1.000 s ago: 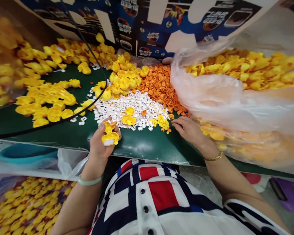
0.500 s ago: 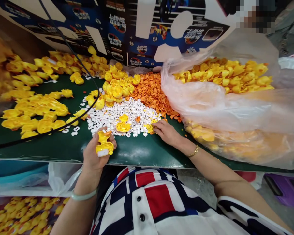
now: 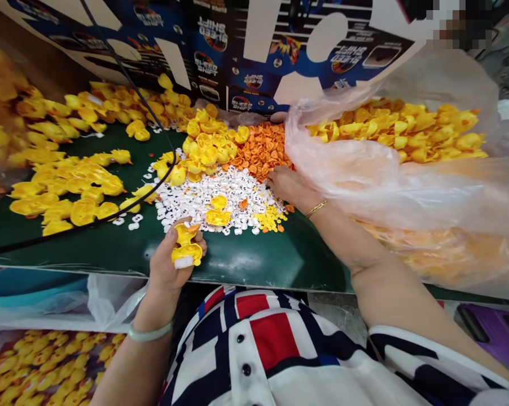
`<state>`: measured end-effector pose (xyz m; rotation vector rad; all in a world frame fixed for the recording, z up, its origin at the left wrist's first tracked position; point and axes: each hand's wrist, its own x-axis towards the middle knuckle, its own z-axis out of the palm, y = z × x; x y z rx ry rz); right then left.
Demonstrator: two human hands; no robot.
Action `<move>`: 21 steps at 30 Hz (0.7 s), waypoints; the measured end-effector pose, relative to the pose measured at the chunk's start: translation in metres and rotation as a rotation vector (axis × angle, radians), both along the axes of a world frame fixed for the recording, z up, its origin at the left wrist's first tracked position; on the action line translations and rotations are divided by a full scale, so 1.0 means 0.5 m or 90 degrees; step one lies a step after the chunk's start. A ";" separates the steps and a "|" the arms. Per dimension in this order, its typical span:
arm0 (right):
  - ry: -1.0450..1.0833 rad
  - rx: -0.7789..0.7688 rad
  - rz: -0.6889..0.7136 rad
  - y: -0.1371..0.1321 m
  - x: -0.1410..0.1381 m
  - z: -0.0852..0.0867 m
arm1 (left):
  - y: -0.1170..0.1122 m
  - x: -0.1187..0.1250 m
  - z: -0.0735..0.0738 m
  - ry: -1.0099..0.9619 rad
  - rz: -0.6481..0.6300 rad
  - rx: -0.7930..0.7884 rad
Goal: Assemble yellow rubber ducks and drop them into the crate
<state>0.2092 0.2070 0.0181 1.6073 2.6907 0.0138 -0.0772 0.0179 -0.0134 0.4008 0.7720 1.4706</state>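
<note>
My left hand (image 3: 163, 265) is closed around an opened yellow toy duck shell (image 3: 185, 235) near the table's front edge. An orange beak sits in its upper part and a white block shows at its lower end. My right hand (image 3: 292, 189) reaches to the near edge of a heap of orange beaks (image 3: 260, 144), fingers bent down and drawn together; what the fingertips hold is hidden. Below that hand lie small yellow discs (image 3: 270, 219). White eye pieces (image 3: 182, 197) spread between my hands, with another open duck shell (image 3: 218, 217) resting on them.
Yellow duck shells (image 3: 74, 186) cover the table's left side. A clear plastic bag (image 3: 364, 175) of yellow parts bulges on the right. A black cord (image 3: 140, 96) arcs over the left half. Printed cardboard (image 3: 220, 51) stands behind. Below left, finished-looking ducks (image 3: 38, 366) fill a container.
My right hand has moved away from the small yellow discs, up to the orange beaks. My left hand still holds the duck shell. The whole view has shifted slightly.
</note>
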 end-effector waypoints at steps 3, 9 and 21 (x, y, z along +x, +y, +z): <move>0.036 0.019 -0.021 -0.009 0.006 0.000 | -0.001 0.000 -0.003 0.007 -0.007 0.013; 0.112 0.033 0.062 -0.089 0.023 0.009 | -0.004 0.000 -0.005 0.008 -0.010 0.031; 0.058 -0.052 0.224 -0.252 -0.108 -0.019 | -0.001 0.002 -0.006 0.014 -0.014 0.021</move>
